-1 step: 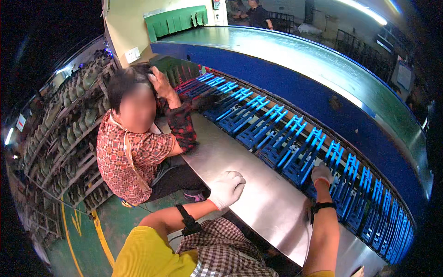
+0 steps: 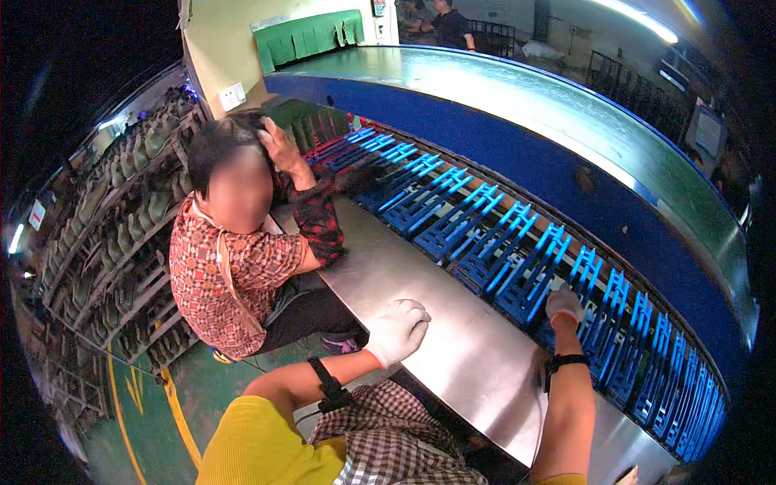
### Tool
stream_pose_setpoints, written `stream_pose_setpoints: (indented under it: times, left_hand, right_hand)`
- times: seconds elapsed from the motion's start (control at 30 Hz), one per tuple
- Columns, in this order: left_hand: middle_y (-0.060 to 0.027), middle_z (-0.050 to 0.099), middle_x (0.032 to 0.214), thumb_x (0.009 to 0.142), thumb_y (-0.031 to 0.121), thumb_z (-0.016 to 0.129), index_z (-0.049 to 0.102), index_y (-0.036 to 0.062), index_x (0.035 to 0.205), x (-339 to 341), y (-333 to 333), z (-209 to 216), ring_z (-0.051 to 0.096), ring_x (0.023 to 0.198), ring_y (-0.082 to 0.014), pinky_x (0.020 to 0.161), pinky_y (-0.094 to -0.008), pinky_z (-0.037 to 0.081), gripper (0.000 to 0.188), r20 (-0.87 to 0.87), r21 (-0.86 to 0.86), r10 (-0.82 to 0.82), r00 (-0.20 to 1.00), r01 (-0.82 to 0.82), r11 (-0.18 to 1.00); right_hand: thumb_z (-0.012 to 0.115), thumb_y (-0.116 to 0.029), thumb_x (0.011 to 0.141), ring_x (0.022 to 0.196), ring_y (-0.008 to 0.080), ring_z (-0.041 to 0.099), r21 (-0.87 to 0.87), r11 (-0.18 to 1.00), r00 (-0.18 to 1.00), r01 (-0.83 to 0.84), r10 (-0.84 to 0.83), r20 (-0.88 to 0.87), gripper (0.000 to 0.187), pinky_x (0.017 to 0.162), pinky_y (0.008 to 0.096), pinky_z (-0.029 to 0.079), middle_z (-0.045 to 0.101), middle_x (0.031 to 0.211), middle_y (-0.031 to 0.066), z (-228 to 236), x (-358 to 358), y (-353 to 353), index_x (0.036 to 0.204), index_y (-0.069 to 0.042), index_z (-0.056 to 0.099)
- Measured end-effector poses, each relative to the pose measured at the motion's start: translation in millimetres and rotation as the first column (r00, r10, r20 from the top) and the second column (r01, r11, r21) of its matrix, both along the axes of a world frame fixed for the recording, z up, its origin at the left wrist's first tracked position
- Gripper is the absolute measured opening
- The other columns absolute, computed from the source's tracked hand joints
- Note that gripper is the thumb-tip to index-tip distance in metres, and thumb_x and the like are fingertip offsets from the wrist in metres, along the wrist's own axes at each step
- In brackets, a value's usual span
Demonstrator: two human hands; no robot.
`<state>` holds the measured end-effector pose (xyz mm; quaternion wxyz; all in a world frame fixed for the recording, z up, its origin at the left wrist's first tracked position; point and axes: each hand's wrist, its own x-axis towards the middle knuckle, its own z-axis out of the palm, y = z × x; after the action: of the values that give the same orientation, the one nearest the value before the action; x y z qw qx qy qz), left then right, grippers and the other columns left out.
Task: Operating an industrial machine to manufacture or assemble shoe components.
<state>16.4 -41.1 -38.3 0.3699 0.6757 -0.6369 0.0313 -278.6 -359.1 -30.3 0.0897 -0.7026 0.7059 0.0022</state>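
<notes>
My left hand (image 2: 398, 331), in a white glove, rests with curled fingers on the bare metal ledge (image 2: 477, 364). Nothing shows in it. My right hand (image 2: 564, 304), also gloved, reaches over the ledge to the row of blue slatted racks (image 2: 509, 267) and lies against their upright bars. Its fingers point away and are mostly hidden, so I cannot make out whether they grip a bar. Black straps circle both my wrists.
On my left a seated person (image 2: 234, 267) in a patterned top leans on the ledge, one hand raised to the head. Beyond the racks runs a long blue-sided conveyor (image 2: 517, 129). Shelves of shoe-shaped forms (image 2: 121, 218) stand far left. Another person (image 2: 454, 28) is at the back.
</notes>
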Motion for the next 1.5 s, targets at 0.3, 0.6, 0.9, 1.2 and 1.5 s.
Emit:
stream_pose_setpoints:
  times: [0.3,0.6,0.9,1.2,1.5]
  left_hand:
    - [-0.0066,0.074,0.114,0.094,0.016,0.073,0.075,0.0158,0.104,0,-2,-5,0.069,0.110,-0.0319,0.097,-0.0467,0.052,0.010,0.031,-0.020,0.020,0.999,-0.020,1.000]
    - [-0.0068,0.073,0.116,0.095,0.017,0.073,0.074,0.0140,0.104,5,0,-7,0.068,0.115,-0.0317,0.099,-0.0469,0.052,0.010,0.023,0.021,-0.003,1.000,0.002,1.000]
    - [-0.0070,0.072,0.118,0.096,0.018,0.073,0.074,0.0138,0.107,5,-1,-13,0.067,0.118,-0.0322,0.101,-0.0479,0.051,0.012,0.021,0.030,-0.001,1.000,0.000,1.000]
    - [-0.0114,0.069,0.117,0.094,0.015,0.072,0.072,0.0121,0.106,8,-3,-15,0.064,0.117,-0.0354,0.104,-0.0478,0.051,0.013,-0.002,0.051,-0.041,0.999,0.041,0.998]
    - [-0.0065,0.072,0.117,0.095,0.017,0.073,0.074,0.0159,0.107,8,-2,-14,0.067,0.117,-0.0321,0.099,-0.0480,0.052,0.012,0.030,0.018,0.004,1.000,-0.004,1.000]
  right_hand:
    - [0.054,-0.039,0.111,0.127,0.0406,0.072,-0.043,0.999,0.999,-0.032,0.032,-0.019,0.052,0.104,0.0549,0.060,0.074,0.139,0.0210,-36,-18,-21,0.156,-0.012,0.057]
    - [0.056,-0.036,0.110,0.128,0.0415,0.071,-0.048,0.993,0.985,-0.110,0.102,-0.142,0.046,0.105,0.0541,0.059,0.068,0.144,0.0216,-32,-14,-23,0.146,-0.008,0.061]
    - [0.058,-0.029,0.108,0.120,0.0452,0.074,-0.377,0.863,0.938,-0.335,0.268,-0.222,0.032,0.098,0.0561,0.061,0.078,0.124,0.0259,-67,-30,-35,0.130,-0.007,0.065]
    - [0.062,-0.031,0.104,0.119,0.0474,0.074,-0.115,0.978,0.980,-0.175,0.161,-0.119,0.038,0.099,0.0595,0.060,0.078,0.124,0.0277,-59,-32,-39,0.134,-0.007,0.061]
    - [0.059,-0.035,0.107,0.126,0.0450,0.072,-0.084,0.996,0.994,-0.031,0.022,-0.108,0.047,0.103,0.0575,0.058,0.075,0.135,0.0245,-46,-26,-29,0.148,-0.013,0.059]
